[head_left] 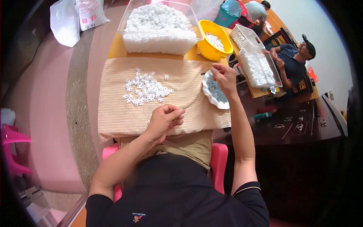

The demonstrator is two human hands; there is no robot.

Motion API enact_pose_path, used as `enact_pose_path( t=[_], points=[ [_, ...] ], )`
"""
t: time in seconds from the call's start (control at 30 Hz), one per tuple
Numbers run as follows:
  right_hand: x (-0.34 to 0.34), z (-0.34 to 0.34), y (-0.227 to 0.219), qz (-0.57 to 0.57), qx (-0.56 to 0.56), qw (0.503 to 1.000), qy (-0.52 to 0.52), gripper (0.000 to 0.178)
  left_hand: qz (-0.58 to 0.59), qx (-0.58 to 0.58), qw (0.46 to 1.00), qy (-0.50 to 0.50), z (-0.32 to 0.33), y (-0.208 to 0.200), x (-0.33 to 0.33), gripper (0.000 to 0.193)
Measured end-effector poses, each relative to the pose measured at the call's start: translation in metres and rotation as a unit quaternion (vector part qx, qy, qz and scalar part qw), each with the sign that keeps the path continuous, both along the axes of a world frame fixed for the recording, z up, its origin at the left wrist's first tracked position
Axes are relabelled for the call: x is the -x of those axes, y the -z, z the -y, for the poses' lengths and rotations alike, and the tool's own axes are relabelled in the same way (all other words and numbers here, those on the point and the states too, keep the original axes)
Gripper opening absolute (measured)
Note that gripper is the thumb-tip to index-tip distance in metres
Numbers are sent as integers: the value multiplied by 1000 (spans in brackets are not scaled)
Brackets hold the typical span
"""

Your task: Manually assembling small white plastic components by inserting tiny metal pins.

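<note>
My left hand is over the near part of a striped beige cloth, thumb and fingers pinched together. Whatever it holds, if anything, is too small to make out. Beyond it lies a loose pile of small white plastic pieces, each with dark holes, and a single piece sits apart. My right hand is raised over a white bowl with a wavy rim, its fingertips closed in a pinch. Many tiny grey-blue parts fill the bowl. Anything between the right fingertips is hidden.
Behind the cloth stand a clear tub heaped with white pieces and a yellow basket. To the right are another white-filled bin, a white basket, a dark table and a seated person. White sacks stand far left.
</note>
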State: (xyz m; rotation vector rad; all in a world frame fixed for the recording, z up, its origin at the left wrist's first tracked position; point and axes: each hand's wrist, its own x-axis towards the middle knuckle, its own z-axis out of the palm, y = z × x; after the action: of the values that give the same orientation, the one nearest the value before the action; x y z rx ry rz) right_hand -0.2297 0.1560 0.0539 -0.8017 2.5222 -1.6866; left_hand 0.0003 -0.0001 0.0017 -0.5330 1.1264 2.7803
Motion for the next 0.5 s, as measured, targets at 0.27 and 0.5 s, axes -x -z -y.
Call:
enact_pose_path(
  t=[0.27,0.5],
  points=[
    [-53,46,20,-69,-187,963,-180,18,2,-4,1000,-1,-3,8,0,10],
    [-62,60,34,-103,-265,929,-238,21,8,-4,1000,-5,-5,8,-1,10]
  ],
)
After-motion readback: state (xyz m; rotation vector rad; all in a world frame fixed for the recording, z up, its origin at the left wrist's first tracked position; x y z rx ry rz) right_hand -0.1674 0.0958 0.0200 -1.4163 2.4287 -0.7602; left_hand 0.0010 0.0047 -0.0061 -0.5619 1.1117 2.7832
